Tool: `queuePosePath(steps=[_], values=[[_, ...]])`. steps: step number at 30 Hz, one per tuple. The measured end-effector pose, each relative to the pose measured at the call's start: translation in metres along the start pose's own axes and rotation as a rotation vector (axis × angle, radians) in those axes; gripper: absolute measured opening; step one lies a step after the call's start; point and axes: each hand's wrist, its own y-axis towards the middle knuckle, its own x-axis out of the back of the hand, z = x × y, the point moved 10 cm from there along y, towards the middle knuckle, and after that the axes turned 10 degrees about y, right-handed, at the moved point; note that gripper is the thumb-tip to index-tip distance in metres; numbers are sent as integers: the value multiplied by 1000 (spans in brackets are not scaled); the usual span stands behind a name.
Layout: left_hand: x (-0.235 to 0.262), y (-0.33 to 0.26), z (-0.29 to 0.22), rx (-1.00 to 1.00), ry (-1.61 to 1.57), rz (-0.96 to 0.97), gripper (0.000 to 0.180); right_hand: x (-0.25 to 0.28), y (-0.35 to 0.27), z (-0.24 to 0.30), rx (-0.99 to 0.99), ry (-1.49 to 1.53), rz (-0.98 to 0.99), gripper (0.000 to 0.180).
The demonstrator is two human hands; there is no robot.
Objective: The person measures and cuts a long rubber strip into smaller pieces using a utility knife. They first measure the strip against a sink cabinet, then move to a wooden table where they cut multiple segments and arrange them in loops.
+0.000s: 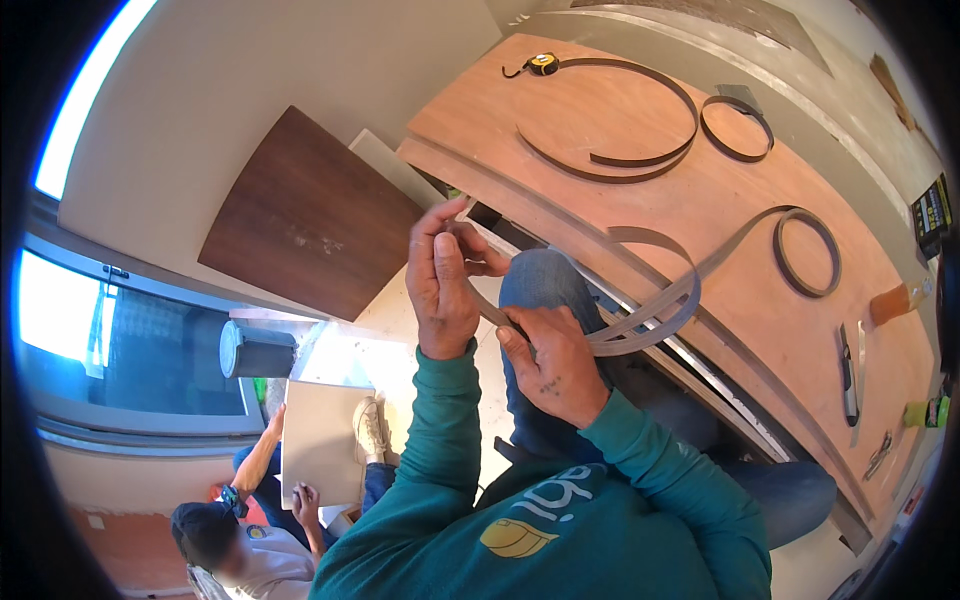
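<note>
Head view showed the left hand [441, 280] pinching the end of a grey edge-banding strip [640, 325]. The right hand [552, 365] gripped that strip lower down, beside the plywood board [640, 210].

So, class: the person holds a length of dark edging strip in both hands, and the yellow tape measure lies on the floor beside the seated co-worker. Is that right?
Not quite. The head view shows the yellow tape measure lying on the plywood board, at its far end, not on the floor. The rest holds: the left hand and right hand both hold the edging strip.
</note>
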Motion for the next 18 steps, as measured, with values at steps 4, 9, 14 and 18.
queuePosePath(steps=[4,9,14,18], values=[[4,1,0,-21,-11,37,37,0,-2,-3,-64,-62,0,29],[6,-1,2,-10,-5,75,36,-1,1,0,-62,-6,-3,26],[6,-7,1,-1,-18,72,36,-5,8,6,-33,140,-34,26],[8,-10,-2,12,21,77,41,-9,10,9,-22,125,-34,26]])
